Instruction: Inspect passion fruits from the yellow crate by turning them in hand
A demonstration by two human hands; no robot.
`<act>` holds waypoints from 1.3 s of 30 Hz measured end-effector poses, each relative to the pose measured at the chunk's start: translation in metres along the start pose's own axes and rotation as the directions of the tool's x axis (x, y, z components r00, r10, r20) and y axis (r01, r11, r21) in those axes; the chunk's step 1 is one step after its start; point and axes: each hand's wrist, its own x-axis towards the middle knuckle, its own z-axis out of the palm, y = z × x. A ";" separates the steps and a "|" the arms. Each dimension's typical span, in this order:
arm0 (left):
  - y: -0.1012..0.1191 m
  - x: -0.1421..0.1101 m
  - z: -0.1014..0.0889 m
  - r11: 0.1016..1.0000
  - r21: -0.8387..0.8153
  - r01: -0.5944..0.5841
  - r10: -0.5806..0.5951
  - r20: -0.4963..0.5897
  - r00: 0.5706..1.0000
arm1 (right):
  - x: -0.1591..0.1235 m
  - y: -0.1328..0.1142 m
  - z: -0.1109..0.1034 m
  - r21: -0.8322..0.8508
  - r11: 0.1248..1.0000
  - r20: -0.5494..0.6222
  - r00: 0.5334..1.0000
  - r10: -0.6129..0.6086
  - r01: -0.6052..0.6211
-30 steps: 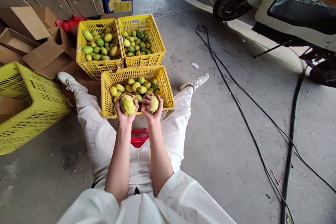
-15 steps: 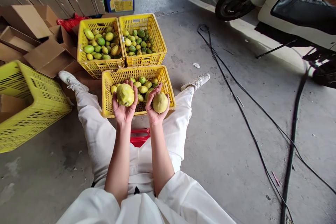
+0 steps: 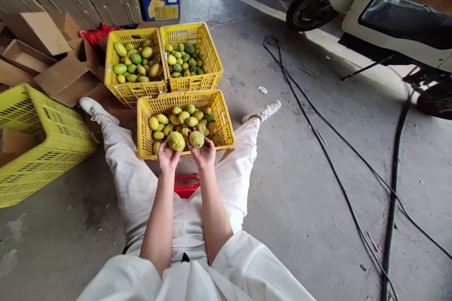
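My left hand (image 3: 168, 158) is palm up with its fingers curled around a yellow-green lemon (image 3: 176, 141). Close beside it, my right hand (image 3: 206, 155) cups a paler green-yellow lemon (image 3: 196, 139) the same way. Both hands are over the near edge of a yellow plastic crate (image 3: 226, 127) standing between my legs. Inside that crate lie several loose lemons (image 3: 183, 117), from yellow to green. The held lemons hide some fingertips.
Two more yellow crates of lemons, a left one (image 3: 136, 88) and a right one (image 3: 196, 83), stand just beyond. A larger yellow-green crate (image 3: 60, 146) is at left, near open cardboard boxes (image 3: 67, 80). Black cables (image 3: 328, 155) cross the floor at right, beside a white scooter (image 3: 360, 14).
Both hands have lowered toward my body and drawn closer together, each still holding a lemon. Both lemons appear turned. The view has shifted slightly.
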 end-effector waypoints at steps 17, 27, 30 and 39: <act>0.008 0.003 -0.023 0.994 -0.076 0.078 -0.082 -0.045 0.996 | 0.012 0.004 -0.042 0.004 0.984 -0.189 0.966 0.178 -0.181; 0.035 -0.020 0.035 0.998 -0.053 -0.046 0.059 0.274 0.960 | -0.008 -0.014 0.040 -0.025 0.997 0.140 0.987 0.078 -0.075; 0.033 -0.015 0.025 1.000 -0.021 -0.015 0.019 0.242 0.970 | -0.003 -0.005 0.023 0.039 0.994 0.016 0.995 0.100 -0.100; 0.010 0.002 -0.015 0.995 -0.090 0.048 -0.049 -0.011 0.999 | 0.012 0.004 -0.030 0.121 0.985 -0.234 0.961 0.145 -0.119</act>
